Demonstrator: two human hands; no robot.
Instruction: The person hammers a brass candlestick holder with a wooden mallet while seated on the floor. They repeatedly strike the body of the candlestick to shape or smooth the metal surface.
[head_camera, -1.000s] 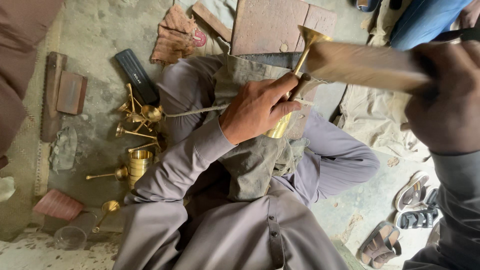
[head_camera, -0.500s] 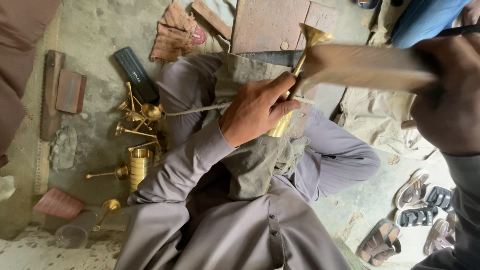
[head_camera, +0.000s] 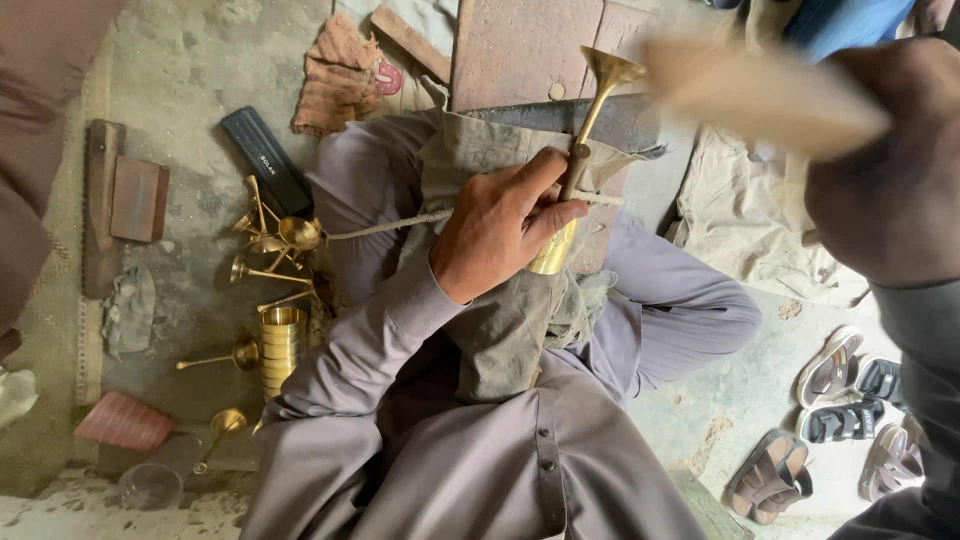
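My left hand (head_camera: 500, 235) grips a long brass stem with a flared, trumpet-like end (head_camera: 610, 70). It holds the stem slanted against a dark block (head_camera: 625, 120) over my lap. A thin cord (head_camera: 380, 228) runs from the stem leftwards across my knee. My right hand (head_camera: 890, 170) is raised close to the camera at the upper right. It is closed on a pale wooden beater (head_camera: 760, 95), which is blurred and points toward the flared end. An olive cloth (head_camera: 510, 330) covers my lap.
Several small brass stems and cups (head_camera: 275, 250) and a stack of brass rings (head_camera: 281, 340) lie on the floor to my left. A black case (head_camera: 265, 160), a rag (head_camera: 340, 70) and a wooden board (head_camera: 520, 50) lie further away. Sandals (head_camera: 840, 400) sit at the right.
The wooden beater in my right hand has moved up slightly and is now blurred with motion. My left hand keeps the same hold on the brass stem.
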